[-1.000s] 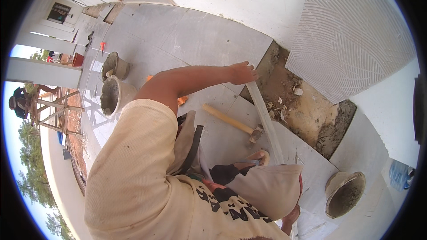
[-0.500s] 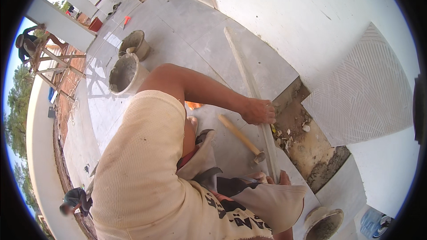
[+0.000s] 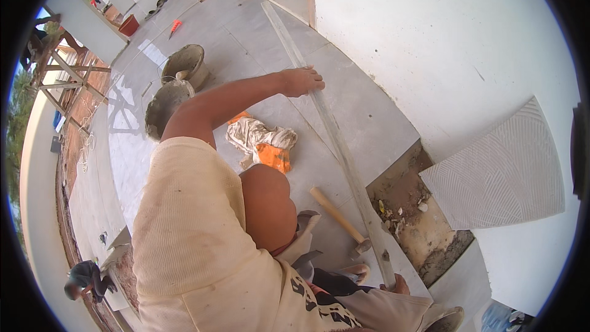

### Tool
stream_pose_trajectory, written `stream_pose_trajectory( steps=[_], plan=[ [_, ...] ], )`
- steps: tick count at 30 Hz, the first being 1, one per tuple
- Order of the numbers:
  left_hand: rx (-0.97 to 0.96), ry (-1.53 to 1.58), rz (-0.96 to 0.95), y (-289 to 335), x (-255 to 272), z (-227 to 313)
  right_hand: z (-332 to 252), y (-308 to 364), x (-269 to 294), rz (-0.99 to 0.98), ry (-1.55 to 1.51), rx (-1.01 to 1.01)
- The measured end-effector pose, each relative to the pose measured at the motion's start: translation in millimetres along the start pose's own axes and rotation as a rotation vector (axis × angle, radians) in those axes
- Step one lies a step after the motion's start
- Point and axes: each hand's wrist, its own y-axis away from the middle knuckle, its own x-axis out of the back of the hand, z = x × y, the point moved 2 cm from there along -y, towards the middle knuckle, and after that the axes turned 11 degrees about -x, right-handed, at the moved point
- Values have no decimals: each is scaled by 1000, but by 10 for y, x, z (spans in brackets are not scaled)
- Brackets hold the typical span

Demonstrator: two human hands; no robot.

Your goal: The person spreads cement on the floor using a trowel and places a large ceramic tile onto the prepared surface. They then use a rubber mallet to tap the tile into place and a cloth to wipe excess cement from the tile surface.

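Observation:
A long, narrow grey straightedge bar (image 3: 342,154) lies slanting across the floor tiles. My left hand (image 3: 301,82) is closed over it towards its far end, arm stretched forward. At the near end, my right hand (image 3: 398,284) grips the bar, partly hidden by clothing. Just left of the bar lies a hammer (image 3: 337,214) with a wooden handle. To its right is an untiled gap (image 3: 424,212) with rough mortar and rubble. A large tile (image 3: 501,169), combed with adhesive, leans on the white wall beyond the gap.
A crumpled white and orange cloth (image 3: 264,141) lies beyond my knee. Two mortar buckets (image 3: 195,69) stand at far left, another bucket (image 3: 447,320) at lower right. One person (image 3: 89,280) crouches at lower left; another sits on a wooden scaffold (image 3: 77,77).
My left hand has moved farther forward along the bar, and the bar's far end appears farther left. The view has shifted, bringing the cloth into sight beside my knee.

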Motion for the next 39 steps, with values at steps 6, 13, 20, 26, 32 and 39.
stream_pose_trajectory(
  steps=[6,13,20,26,32,39],
  plan=[
    [336,-133,117,529,-378,-761,-929,-358,318,90,16,176],
    [1102,139,889,804,-821,-828,-2359,-1149,421,-43,-1,198],
    [1187,952,1204,125,-1431,448,-3341,-2130,-141,80,54,314],
    [1079,1596,1015,-332,-1127,1345,-4261,-2431,-509,-101,30,296],
    [1155,1734,1266,-143,-1343,620,-4433,-2684,-727,-121,27,465],
    [1298,1621,1423,235,-1620,-364,-3565,-2365,-423,-307,169,311]
  ],
)
